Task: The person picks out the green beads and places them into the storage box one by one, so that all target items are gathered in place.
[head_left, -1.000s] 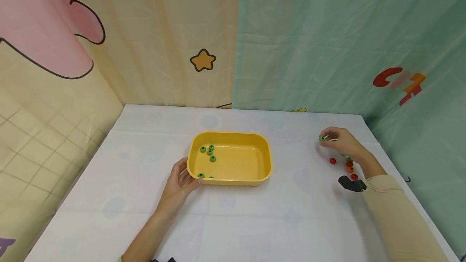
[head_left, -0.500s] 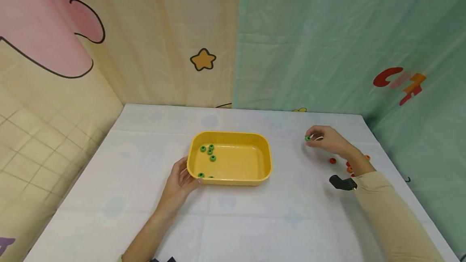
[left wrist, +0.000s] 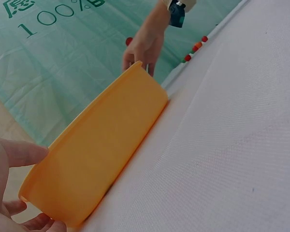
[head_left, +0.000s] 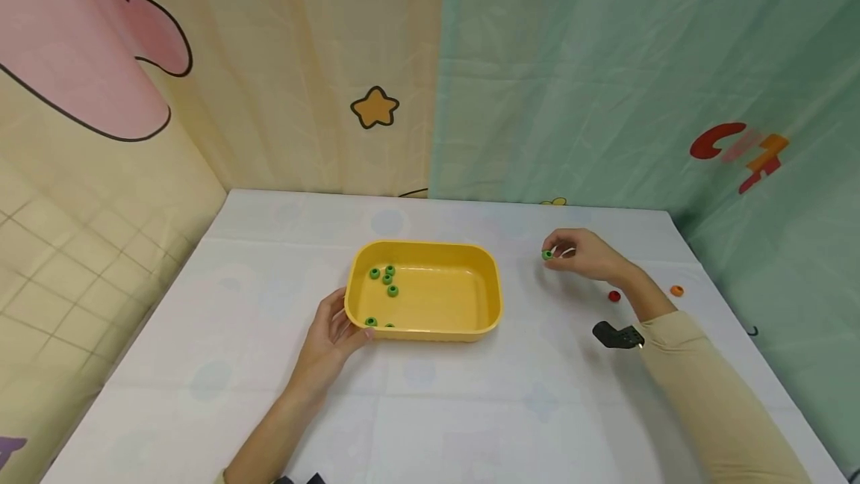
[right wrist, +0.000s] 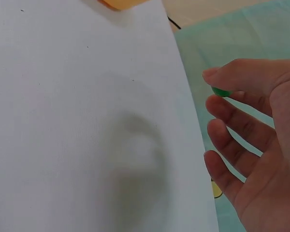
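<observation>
My left hand (head_left: pixel 331 343) grips the left front corner of a yellow plastic tray (head_left: pixel 430 336), thumb at the rim and fingers round the side. In the left wrist view the thumb and fingers of that hand (left wrist: pixel 9 179) are at the tray's near end. Several green beads (head_left: pixel 393 290) lie at the left inside the tray. Above the table, right of the tray, my right hand (head_left: pixel 586 254) pinches a green bead (head_left: pixel 547 255) between thumb and finger. The right wrist view shows this bead (right wrist: pixel 221 92) partly hidden by the thumb; the other fingers are loosely bent.
A red bead (head_left: pixel 614 296) and an orange bead (head_left: pixel 677 290) lie on the white table (head_left: pixel 470 409) near my right forearm. More red and orange beads (left wrist: pixel 197 46) show in the left wrist view. Printed curtains (head_left: pixel 571 95) stand behind the table.
My right hand has moved left toward the tray with the green bead pinched in it. The forearm now covers several beads on the right. My left hand and the tray stay in place.
</observation>
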The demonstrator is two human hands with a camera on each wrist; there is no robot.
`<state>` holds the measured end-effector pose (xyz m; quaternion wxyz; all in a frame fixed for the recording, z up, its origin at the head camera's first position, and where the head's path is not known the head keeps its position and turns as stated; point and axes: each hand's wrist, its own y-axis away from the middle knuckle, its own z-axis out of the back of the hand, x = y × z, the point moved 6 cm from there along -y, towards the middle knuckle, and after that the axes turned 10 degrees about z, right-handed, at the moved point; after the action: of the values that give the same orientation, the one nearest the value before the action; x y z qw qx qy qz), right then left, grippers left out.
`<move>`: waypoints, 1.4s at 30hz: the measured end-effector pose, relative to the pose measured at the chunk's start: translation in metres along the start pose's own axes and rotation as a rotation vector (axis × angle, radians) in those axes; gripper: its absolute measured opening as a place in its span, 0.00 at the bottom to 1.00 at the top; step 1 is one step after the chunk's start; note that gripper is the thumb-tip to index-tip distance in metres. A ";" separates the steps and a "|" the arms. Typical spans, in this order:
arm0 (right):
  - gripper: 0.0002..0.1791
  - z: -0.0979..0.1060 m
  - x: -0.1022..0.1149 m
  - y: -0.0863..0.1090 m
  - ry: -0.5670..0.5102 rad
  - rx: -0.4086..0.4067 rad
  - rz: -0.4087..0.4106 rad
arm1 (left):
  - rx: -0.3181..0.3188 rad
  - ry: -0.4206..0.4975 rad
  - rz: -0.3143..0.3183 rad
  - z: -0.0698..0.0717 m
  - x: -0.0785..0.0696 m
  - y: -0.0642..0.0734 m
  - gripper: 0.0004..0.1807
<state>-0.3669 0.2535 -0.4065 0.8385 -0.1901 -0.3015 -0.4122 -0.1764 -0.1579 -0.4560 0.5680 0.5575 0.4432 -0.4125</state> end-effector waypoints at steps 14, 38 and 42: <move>0.09 -0.013 0.026 -0.012 0.017 0.045 0.054 | 0.001 -0.001 0.004 0.001 0.001 0.001 0.44; 0.10 -0.033 0.077 -0.048 0.010 0.134 0.193 | 0.002 0.000 0.004 0.001 -0.001 0.002 0.44; 0.09 -0.036 0.086 -0.055 0.002 0.154 0.206 | 0.002 0.000 0.007 0.001 -0.001 0.003 0.44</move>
<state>-0.3570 0.1511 -0.3727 0.8886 -0.1548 -0.3105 -0.2999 -0.1742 -0.1587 -0.4539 0.5689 0.5595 0.4410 -0.4110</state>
